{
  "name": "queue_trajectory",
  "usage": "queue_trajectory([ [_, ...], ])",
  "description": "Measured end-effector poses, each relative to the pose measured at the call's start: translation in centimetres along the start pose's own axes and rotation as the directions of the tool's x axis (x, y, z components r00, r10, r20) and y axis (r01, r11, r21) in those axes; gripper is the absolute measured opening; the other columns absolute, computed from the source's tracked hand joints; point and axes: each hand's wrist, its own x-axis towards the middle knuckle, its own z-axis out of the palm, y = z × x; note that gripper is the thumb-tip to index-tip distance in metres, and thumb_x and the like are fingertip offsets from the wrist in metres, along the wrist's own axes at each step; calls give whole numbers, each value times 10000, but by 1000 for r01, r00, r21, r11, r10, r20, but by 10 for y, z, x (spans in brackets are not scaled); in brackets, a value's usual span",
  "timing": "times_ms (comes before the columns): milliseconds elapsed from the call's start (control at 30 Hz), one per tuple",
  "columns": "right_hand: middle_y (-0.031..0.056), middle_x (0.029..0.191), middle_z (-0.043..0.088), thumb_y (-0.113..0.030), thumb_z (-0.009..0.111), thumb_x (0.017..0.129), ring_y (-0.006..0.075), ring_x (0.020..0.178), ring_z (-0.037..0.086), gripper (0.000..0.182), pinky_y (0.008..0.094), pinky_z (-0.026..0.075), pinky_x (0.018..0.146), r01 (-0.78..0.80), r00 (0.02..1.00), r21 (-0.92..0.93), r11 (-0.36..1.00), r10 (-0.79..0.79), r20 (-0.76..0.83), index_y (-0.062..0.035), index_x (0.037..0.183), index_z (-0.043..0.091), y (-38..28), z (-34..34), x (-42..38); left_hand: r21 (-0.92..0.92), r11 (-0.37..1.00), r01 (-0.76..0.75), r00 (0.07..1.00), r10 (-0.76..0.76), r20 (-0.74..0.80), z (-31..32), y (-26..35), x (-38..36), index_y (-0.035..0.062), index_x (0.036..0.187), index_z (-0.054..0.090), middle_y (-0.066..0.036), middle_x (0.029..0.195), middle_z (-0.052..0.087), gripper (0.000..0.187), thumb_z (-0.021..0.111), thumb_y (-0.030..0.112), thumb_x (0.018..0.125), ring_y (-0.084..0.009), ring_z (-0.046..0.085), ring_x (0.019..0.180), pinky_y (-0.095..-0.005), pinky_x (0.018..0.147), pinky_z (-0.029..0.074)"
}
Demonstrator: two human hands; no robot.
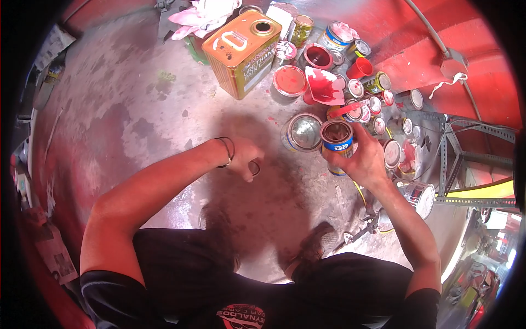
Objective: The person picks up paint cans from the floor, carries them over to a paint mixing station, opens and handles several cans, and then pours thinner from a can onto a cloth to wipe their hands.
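Observation:
My right hand (366, 156) is wrapped around a small open paint can (338, 143) with a blue and white label band. The can is upright, and its inside looks brownish. My left hand (244, 159) is closed, its fingers curled around a small round lid (254, 168) with a metallic rim, partly hidden by the fingers. Just left of the held can stands a wider can (304, 132) with a greyish top. A red strip (349, 109) lies over the cans behind my right hand.
A large yellow metal tin (241, 52) stands at the back beside a pink-white cloth (203, 17). Red-stained cups and several cans (289, 82) crowd the right. A perforated metal shelf frame (452, 148) stands farther right, with a spray-gun-like tool (364, 227) on the floor.

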Motion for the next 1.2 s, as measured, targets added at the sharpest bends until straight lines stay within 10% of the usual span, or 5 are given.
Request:
queue_trajectory([
  [933,216,1079,780,-562,866,758,407,980,787,741,514,626,873,-66,973,-285,956,124,193,-37,1236,652,1,12,14,-3,1000,-4,1000,4,28,-1,10,-11,70,1247,739,-151,1205,772,586,922,382,786,-355,731,1166,-464,993,581],
  [1200,195,1196,758,-316,975,757,347,1092,768,708,447,606,942,-8,999,150,989,16,-50,-35,1319,650,14,21,-29,-68,967,-244,776,152,-613,-11,59,-19,86,1372,673,-141,1340,680,606,918,271,849,-355,691,1242,-457,1056,572],
])
